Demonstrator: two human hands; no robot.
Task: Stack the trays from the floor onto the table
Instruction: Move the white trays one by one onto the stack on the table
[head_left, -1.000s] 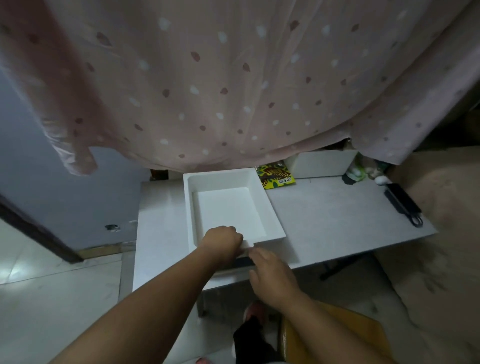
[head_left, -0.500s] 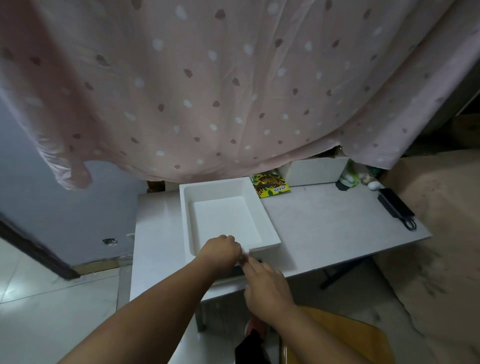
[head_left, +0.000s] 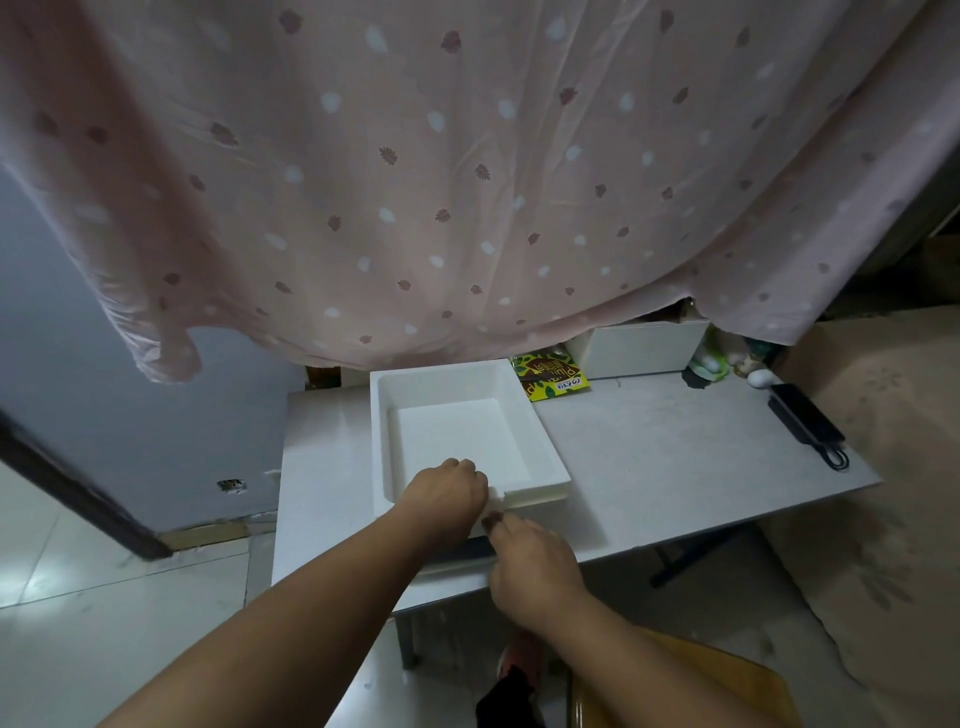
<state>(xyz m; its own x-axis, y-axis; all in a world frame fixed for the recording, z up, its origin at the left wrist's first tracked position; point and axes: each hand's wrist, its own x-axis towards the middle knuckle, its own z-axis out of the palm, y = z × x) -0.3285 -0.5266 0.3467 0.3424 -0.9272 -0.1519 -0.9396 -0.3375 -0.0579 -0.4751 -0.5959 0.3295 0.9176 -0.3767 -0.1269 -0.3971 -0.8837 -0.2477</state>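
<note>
Above, pink dotted curtain (head_left: 467, 171) overhanging grey bench (head_left: 675, 457), white foam tray (head_left: 457, 431) on the bench's left half, left hand (head_left: 447, 493) fingers curled over its near rim, right hand (head_left: 535, 561) fingers loosely bent just beside that rim, empty.

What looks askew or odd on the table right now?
The tray sits at a slant to the table edges, its near wall notched where the left hand grips it. The right hand is just below that wall. A curtain hangs low over the table's back.
</note>
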